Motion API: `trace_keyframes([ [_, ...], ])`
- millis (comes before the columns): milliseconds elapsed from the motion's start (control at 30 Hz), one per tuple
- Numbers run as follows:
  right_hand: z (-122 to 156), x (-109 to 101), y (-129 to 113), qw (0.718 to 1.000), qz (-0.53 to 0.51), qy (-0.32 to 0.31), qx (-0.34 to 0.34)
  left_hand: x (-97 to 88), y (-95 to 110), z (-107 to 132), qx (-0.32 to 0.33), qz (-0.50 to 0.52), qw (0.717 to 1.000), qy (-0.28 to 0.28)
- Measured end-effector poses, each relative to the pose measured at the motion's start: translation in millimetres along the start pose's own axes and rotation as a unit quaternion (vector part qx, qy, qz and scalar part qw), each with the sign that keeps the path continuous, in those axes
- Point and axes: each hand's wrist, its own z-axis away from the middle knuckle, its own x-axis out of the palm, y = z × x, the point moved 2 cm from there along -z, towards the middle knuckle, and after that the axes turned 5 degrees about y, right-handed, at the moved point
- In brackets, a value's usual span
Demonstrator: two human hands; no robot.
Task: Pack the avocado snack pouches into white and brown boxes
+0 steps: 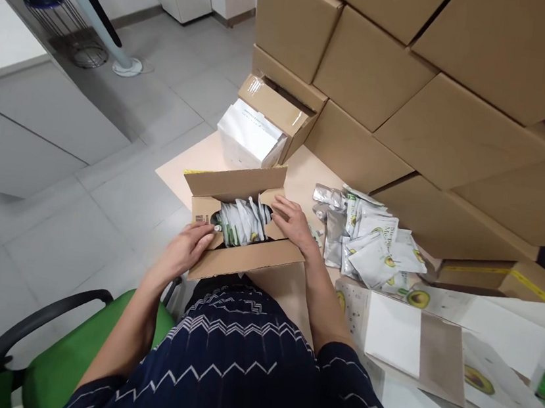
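Note:
An open cardboard box (245, 261) is in front of my body with its long flaps spread. Packed upright inside it stands a row of white sachets (245, 222) with green print. My left hand (192, 242) grips the box's left end, fingers bent over the short flap. A small white cap-like piece shows by those fingertips. On the right short flap rests my right hand (295, 222), its fingers stretched out and slightly apart, with nothing in it. Right of the box lies a loose pile of avocado-print sachets (372, 243), with silver pouches (333, 198) at its edge.
Large cardboard cartons (368, 70) are stacked behind the work surface. A white carton (251, 135) leans against an open brown box (275, 105) beyond my box. Avocado-print cartons (396, 332) lie at the right. A green chair (81, 346) stands at left.

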Motion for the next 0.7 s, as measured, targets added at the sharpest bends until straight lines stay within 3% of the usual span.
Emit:
trace_keyframes([
  [133, 7.7, -11.1, -4.2, 1.000, 0.001, -0.024, 0.014, -1.9, -15.0, 2.2, 0.029, -0.024, 0.998, -0.051],
  [267, 29.1, -31.4, -4.3, 0.994, -0.049, -0.089, 0.030, -14.8, -29.5, 18.5, 0.061, -0.032, 0.993, -0.098],
  [367, 46.8, -46.9, -4.4, 0.984, -0.082, -0.154, 0.041, -21.1, -29.9, 30.7, 0.086, -0.043, 0.982, -0.161],
  [467, 57.1, -57.7, -6.2, 0.967, -0.113, -0.222, 0.048, -21.5, -25.5, 34.4, 0.079, -0.033, 0.981, -0.174],
  [567, 53.6, -58.9, -6.7, 0.963, -0.131, -0.225, 0.075, -16.1, -25.6, 26.8, 0.015, 0.019, 0.995, -0.094],
  [700, 34.0, -44.0, -2.4, 0.981, -0.109, -0.058, 0.150, -4.0, -34.5, 8.1, -0.098, 0.076, 0.985, 0.119],
])
